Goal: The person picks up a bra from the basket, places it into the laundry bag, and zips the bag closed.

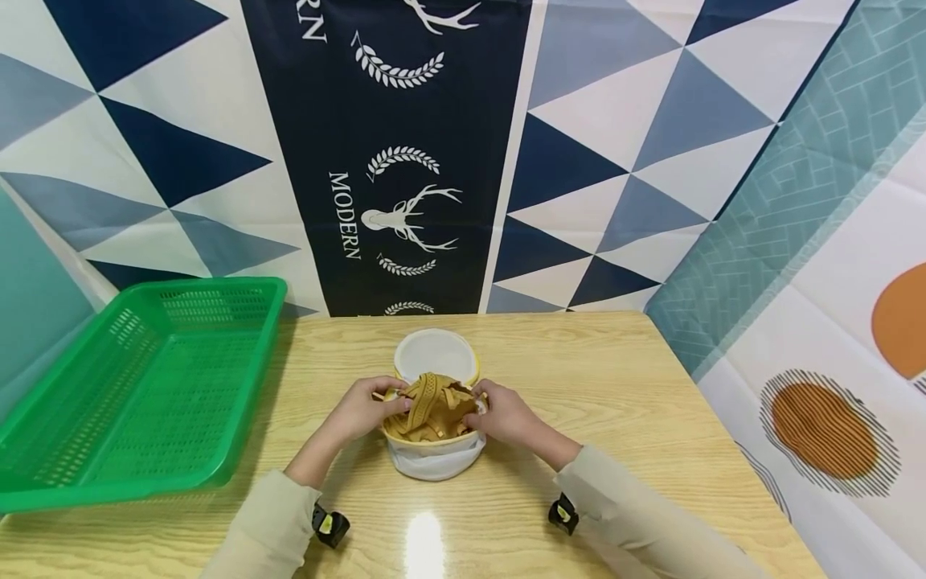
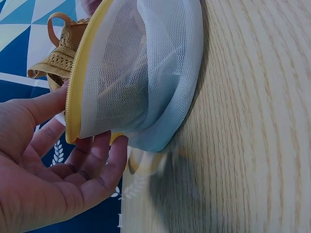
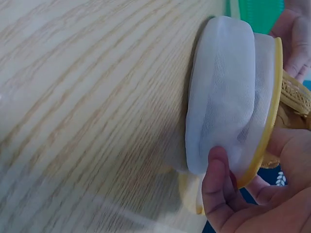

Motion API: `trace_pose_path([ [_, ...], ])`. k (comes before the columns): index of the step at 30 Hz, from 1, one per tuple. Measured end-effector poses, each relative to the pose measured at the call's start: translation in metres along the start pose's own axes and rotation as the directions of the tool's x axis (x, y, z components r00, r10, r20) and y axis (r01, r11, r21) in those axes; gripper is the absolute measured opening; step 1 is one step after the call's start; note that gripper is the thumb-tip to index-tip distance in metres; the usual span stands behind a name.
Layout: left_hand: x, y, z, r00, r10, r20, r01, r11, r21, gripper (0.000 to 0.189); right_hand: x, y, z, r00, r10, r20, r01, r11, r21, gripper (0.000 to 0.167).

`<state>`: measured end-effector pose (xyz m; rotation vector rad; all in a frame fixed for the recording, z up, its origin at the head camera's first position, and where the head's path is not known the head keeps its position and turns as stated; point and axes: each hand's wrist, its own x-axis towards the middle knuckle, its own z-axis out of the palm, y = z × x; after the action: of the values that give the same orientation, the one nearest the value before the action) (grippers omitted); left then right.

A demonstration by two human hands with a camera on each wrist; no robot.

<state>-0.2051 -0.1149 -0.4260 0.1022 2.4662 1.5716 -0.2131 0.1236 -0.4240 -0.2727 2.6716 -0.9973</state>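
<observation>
A white mesh laundry bag (image 1: 436, 465) with a yellow zipper edge stands on the table, its round lid (image 1: 436, 354) folded back. Inside it is a mustard-coloured bra (image 1: 434, 410) with lace-patterned straps, partly above the rim. My left hand (image 1: 370, 410) grips the bag's left rim, thumb over the zipper edge and fingers outside the mesh, as the left wrist view shows. On the opposite side, my right hand (image 1: 506, 412) holds the rim, its thumb inside by the bra and its fingertips against the outer mesh (image 3: 223, 92).
A large green plastic basket (image 1: 242, 402) sits on the left of the wooden table (image 1: 579, 362). Patterned cloth (image 1: 405, 161) hangs behind the back edge, and more printed cloth (image 1: 825, 322) covers the right side.
</observation>
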Motion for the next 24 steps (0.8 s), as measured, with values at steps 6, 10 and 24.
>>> trace_pose_path([
  [6, -0.001, 0.001, -0.001, 1.0, 0.001, -0.005, -0.001, 1.0, -0.005, 0.026, 0.0, -0.001, -0.005, 0.999, 0.046, 0.028, -0.048, 0.996, 0.069, 0.023],
  [10, -0.001, 0.001, -0.001, 1.0, 0.01, -0.014, -0.01, 1.0, -0.003, 0.027, 0.001, -0.006, -0.008, 0.997, 0.082, 0.012, -0.083, 0.989, 0.121, 0.043],
  [24, -0.002, 0.008, -0.002, 0.997, -0.063, 0.047, 0.066, 0.996, -0.052, 0.038, -0.006, -0.01, -0.004, 0.998, 0.05, -0.028, -0.048, 0.997, 0.059, 0.041],
])
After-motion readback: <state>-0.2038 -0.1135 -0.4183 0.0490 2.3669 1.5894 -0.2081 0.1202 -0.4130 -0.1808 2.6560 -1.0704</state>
